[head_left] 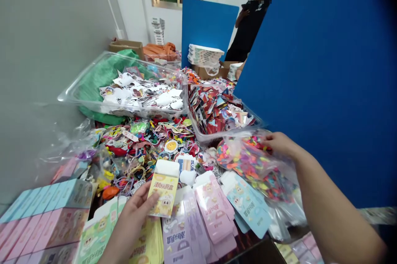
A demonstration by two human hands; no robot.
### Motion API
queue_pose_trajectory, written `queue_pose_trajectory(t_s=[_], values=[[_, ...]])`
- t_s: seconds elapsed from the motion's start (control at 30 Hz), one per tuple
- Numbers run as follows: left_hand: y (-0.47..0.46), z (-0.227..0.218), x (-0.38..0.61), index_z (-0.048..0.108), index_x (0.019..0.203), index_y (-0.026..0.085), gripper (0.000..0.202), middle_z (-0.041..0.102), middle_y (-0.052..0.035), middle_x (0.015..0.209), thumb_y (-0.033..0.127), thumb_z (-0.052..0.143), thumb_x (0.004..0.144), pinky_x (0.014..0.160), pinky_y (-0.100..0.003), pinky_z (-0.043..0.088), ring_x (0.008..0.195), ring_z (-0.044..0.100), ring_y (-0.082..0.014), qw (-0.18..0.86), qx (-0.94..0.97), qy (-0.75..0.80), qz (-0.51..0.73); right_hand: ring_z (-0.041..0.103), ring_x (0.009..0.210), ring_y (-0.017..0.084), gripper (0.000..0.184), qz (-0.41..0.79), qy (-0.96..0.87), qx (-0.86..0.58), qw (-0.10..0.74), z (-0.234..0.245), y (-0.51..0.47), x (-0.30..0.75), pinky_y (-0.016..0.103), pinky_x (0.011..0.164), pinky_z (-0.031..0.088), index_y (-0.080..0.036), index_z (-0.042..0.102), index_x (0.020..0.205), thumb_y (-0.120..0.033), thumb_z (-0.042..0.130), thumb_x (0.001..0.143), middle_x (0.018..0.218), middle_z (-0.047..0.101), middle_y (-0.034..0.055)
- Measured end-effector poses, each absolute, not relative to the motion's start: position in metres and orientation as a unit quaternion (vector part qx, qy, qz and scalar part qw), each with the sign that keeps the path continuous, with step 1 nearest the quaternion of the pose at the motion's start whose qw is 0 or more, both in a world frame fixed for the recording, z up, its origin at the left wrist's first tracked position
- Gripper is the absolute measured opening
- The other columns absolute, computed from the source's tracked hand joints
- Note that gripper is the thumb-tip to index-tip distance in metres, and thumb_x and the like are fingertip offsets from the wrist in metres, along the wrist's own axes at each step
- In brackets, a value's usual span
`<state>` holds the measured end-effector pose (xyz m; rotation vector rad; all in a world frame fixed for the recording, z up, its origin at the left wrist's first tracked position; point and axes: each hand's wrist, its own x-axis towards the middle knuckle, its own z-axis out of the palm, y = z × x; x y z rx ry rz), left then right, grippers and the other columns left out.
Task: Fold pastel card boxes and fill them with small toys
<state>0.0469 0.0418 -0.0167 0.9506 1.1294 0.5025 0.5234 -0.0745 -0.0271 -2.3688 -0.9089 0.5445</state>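
Note:
My left hand (141, 206) is closed around a small yellow carton (164, 191), whose white top flap stands up. To the right, my right hand (279, 144) is at the mouth of a clear plastic bag (245, 160) full of small bright pieces. Its fingers are pinched together among the pieces, and what they hold is too small to make out. Flat folded cartons lie fanned along the near edge: green (96, 231), yellow (145, 239), purple (182, 226), pink (214, 210) and blue (248, 204).
Filled boxes (46, 222) are stacked at the left. Mixed trinkets (149, 140) are heaped in the middle. Behind them stand a clear tub (77, 100) of white cutouts and another tub (201, 136) of cards. A blue panel (325, 90) rises at the right; a person (248, 28) stands beyond.

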Motion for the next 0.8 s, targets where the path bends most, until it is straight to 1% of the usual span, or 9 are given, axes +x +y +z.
queue_pose_trajectory(t_s=[0.07, 0.17, 0.27, 0.37, 0.47, 0.53, 0.63, 0.7, 0.8], values=[[0.041, -0.015, 0.046, 0.05, 0.135, 0.025, 0.069, 0.069, -0.0083, 0.124, 0.045, 0.076, 0.074, 0.07, -0.031, 0.06, 0.091, 0.073, -0.0257, 0.705, 0.437, 0.513, 0.223, 0.05, 0.048, 0.014, 0.027, 0.255, -0.318, -0.852, 0.329, -0.022, -0.078, 0.523, 0.026, 0.046, 0.038, -0.017, 0.063, 0.055, -0.04, 0.075, 0.058, 0.05, 0.059, 0.0043], [0.041, -0.013, 0.044, 0.051, 0.134, 0.026, 0.067, 0.068, -0.008, 0.125, 0.045, 0.076, 0.074, 0.065, -0.028, 0.059, 0.088, 0.073, -0.0242, 0.696, 0.443, 0.521, 0.218, 0.053, 0.053, 0.014, 0.035, 0.328, -0.292, -0.802, 0.405, -0.012, -0.081, 0.519, 0.027, 0.048, 0.043, -0.016, 0.066, 0.065, -0.046, 0.078, 0.052, 0.06, 0.063, 0.0072], [0.041, -0.015, 0.044, 0.052, 0.132, 0.025, 0.066, 0.069, -0.0078, 0.124, 0.043, 0.077, 0.074, 0.063, -0.027, 0.058, 0.086, 0.073, -0.0226, 0.695, 0.443, 0.521, 0.223, 0.047, 0.047, 0.01, 0.039, 0.364, -0.276, -0.763, 0.457, -0.002, -0.082, 0.514, 0.024, 0.044, 0.038, -0.016, 0.065, 0.065, -0.047, 0.081, 0.049, 0.058, 0.059, 0.0041], [0.042, -0.015, 0.046, 0.053, 0.13, 0.022, 0.062, 0.069, -0.0087, 0.122, 0.041, 0.076, 0.075, 0.063, -0.027, 0.058, 0.086, 0.072, -0.0226, 0.695, 0.462, 0.504, 0.224, 0.045, 0.045, 0.009, 0.035, 0.38, -0.269, -0.735, 0.493, 0.008, -0.082, 0.506, 0.023, 0.043, 0.037, -0.017, 0.064, 0.066, -0.043, 0.083, 0.052, 0.054, 0.056, 0.0007], [0.04, -0.011, 0.052, 0.055, 0.128, 0.019, 0.058, 0.07, -0.0107, 0.12, 0.041, 0.073, 0.077, 0.065, -0.03, 0.057, 0.088, 0.072, -0.0242, 0.7, 0.484, 0.477, 0.221, 0.048, 0.047, 0.009, 0.029, 0.4, -0.269, -0.703, 0.523, 0.02, -0.074, 0.486, 0.023, 0.045, 0.039, -0.018, 0.062, 0.065, -0.039, 0.082, 0.057, 0.054, 0.056, -0.0006], [0.038, -0.008, 0.057, 0.057, 0.125, 0.018, 0.056, 0.07, -0.0116, 0.118, 0.04, 0.074, 0.077, 0.066, -0.031, 0.057, 0.09, 0.071, -0.0254, 0.705, 0.491, 0.457, 0.23, 0.048, 0.047, 0.009, 0.028, 0.418, -0.288, -0.675, 0.535, 0.028, -0.063, 0.461, 0.022, 0.045, 0.039, -0.018, 0.062, 0.063, -0.036, 0.083, 0.057, 0.054, 0.057, -0.001], [0.034, -0.007, 0.064, 0.062, 0.118, 0.016, 0.05, 0.071, -0.0113, 0.114, 0.038, 0.075, 0.074, 0.077, -0.032, 0.056, 0.094, 0.069, -0.0247, 0.714, 0.497, 0.425, 0.25, 0.051, 0.048, 0.01, 0.027, 0.437, -0.353, -0.635, 0.53, 0.034, -0.041, 0.407, 0.022, 0.046, 0.042, -0.018, 0.063, 0.063, -0.036, 0.083, 0.057, 0.054, 0.059, -0.0006], [0.032, -0.009, 0.068, 0.062, 0.114, 0.015, 0.047, 0.072, -0.0109, 0.111, 0.036, 0.075, 0.075, 0.077, -0.031, 0.055, 0.092, 0.069, -0.0228, 0.719, 0.5, 0.408, 0.258, 0.053, 0.049, 0.011, 0.025, 0.424, -0.409, -0.618, 0.521, 0.034, -0.027, 0.365, 0.023, 0.048, 0.044, -0.019, 0.064, 0.067, -0.037, 0.081, 0.062, 0.057, 0.061, 0.0001], [0.031, -0.012, 0.069, 0.061, 0.115, 0.015, 0.044, 0.071, -0.0092, 0.105, 0.035, 0.072, 0.078, 0.075, -0.03, 0.054, 0.089, 0.068, -0.0206, 0.722, 0.506, 0.392, 0.262, 0.057, 0.056, 0.012, 0.017, 0.347, -0.486, -0.595, 0.537, 0.029, -0.012, 0.305, 0.024, 0.052, 0.045, -0.019, 0.064, 0.075, -0.034, 0.072, 0.073, 0.065, 0.065, 0.0011]])
